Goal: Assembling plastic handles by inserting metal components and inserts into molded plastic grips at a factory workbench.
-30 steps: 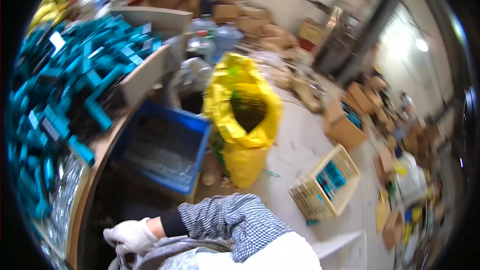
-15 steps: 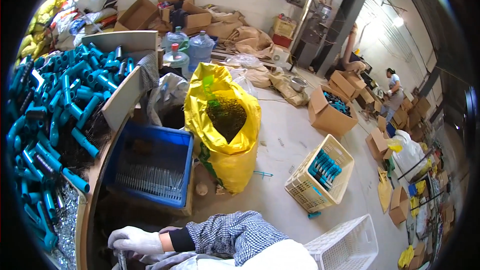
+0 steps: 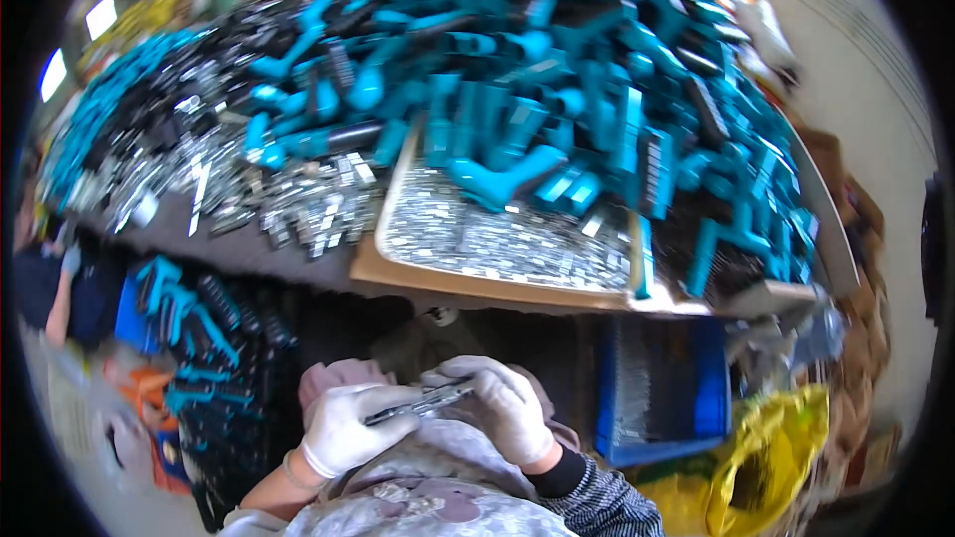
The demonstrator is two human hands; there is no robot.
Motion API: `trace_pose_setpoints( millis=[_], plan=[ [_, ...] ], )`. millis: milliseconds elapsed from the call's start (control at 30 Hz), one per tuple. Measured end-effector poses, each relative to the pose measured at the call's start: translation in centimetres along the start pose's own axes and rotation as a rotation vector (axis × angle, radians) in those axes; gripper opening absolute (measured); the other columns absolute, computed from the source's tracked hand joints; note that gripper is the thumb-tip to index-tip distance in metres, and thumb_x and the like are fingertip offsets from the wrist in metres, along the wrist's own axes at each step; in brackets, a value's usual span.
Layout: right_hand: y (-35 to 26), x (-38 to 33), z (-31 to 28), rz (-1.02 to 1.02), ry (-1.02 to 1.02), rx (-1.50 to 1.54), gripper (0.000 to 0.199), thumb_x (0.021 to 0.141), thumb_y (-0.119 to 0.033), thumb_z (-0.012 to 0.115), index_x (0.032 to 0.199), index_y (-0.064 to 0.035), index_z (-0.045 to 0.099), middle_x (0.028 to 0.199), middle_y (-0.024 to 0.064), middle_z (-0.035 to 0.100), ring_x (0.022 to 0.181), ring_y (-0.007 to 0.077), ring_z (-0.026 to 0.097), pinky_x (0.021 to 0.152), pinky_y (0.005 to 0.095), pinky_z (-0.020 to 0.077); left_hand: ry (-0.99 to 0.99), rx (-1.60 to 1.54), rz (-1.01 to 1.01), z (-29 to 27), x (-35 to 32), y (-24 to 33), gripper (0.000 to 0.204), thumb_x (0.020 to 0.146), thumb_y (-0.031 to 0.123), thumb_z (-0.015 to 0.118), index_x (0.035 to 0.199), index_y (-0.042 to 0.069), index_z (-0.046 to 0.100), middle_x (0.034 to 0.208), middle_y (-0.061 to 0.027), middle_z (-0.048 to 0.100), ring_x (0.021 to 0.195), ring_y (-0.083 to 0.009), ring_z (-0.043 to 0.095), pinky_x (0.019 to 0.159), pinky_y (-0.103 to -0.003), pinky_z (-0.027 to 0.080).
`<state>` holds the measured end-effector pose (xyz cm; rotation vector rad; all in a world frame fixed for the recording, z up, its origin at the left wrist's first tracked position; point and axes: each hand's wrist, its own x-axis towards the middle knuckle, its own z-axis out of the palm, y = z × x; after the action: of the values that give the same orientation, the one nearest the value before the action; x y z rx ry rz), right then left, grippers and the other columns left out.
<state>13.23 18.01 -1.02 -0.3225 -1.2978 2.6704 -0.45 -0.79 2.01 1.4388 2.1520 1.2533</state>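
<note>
In front of my lap, both of my white-gloved hands are closed on one slim metal part (image 3: 428,403), silver and dark grey. It lies slanted between them. My left hand (image 3: 353,428) grips its lower left end, and my right hand (image 3: 504,413) has its fingers curled over the upper right end. Motion blur hides its exact kind. Ahead, the table carries a tray (image 3: 370,264) filled with small shiny metal pieces. Teal and black tubular handle parts (image 3: 507,174) are heaped behind and over it.
Loose metal pieces (image 3: 298,199) cover the table's left part. Under the edge at right stands a blue crate (image 3: 662,452) with thin metal rods, beside an open yellow sack (image 3: 721,497). At left are more teal and black parts (image 3: 209,378) and another person's arm (image 3: 60,303).
The view has swung from the floor and crates at right to the table. My right hand has come in front of my lap; my left hand now shows, also on the metal part.
</note>
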Motion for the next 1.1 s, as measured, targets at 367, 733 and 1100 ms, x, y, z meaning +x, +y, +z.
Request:
trace_pose_setpoints(
  millis=[367,733,1100],
  plan=[
    [2.3,0.9,1.5,-0.006,-0.037,-0.12,0.056,0.109,-0.041,0.042,0.135,0.0071,0.053,0.132,0.0198,0.062,0.123,0.0267,0.06,0.108,0.0367,0.0447,0.081,0.039,-0.023,0.2,-1.0,-1.0,0.027,0.078,0.018,0.079,0.103,0.008,0.075,0.094,-0.0127,0.075,0.08,-0.0309,0.073,0.072,-0.037,0.058],
    [-0.4,0.3,-0.1,-0.242,0.092,-0.365,0.055,0.106,-0.04,0.048,0.133,0.0074,0.054,0.127,0.0201,0.064,0.117,0.028,0.062,0.104,0.0396,0.0464,0.107,0.014,0.014,0.4,-0.5,-0.4,0.028,0.078,0.017,0.08,0.104,0.007,0.074,0.093,-0.0132,0.075,0.079,-0.0316,0.073,0.07,-0.038,0.058],
    [0.4,-1.3,-0.8,-0.422,0.147,-0.726,0.027,0.095,-0.002,0.052,0.117,0.0071,0.063,0.122,0.0206,0.064,0.114,0.0314,0.062,0.101,0.0393,0.0471,0.103,0.09,0.025,0.7,0.7,0.2,0.027,0.08,0.016,0.079,0.104,0.006,0.073,0.092,-0.0112,0.074,0.078,-0.0285,0.073,0.068,-0.036,0.058]
  ],
)
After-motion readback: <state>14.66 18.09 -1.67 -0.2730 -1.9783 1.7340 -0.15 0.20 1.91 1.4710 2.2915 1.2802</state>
